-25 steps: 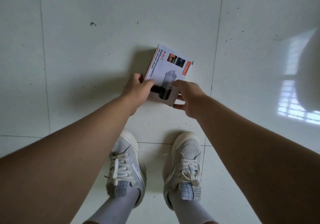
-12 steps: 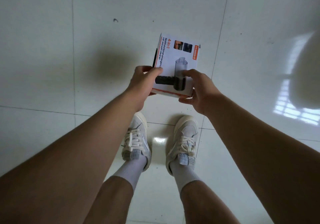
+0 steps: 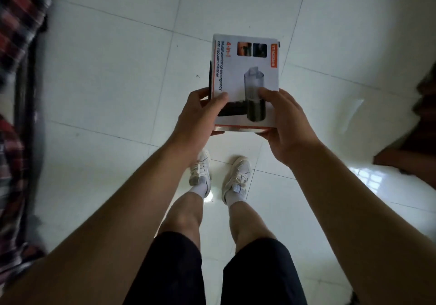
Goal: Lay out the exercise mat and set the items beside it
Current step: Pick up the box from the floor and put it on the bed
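Above the white tiled floor, a white and orange box printed with a car vacuum cleaner is held in the air in front of the person, face up and clear of the tiles; the left hand grips its near left corner, thumb pressed on the printed face and fingers curled round the edge and underneath; the right hand grips the near right corner the same way, thumb on top, fingers tucked below; both arms reach forward. Below the box stand two pale shoes with white socks, and dark shorts show lower down; a blurred red plaid cloth fills the left edge; a dark brown shape at the right edge is too blurred to identify.
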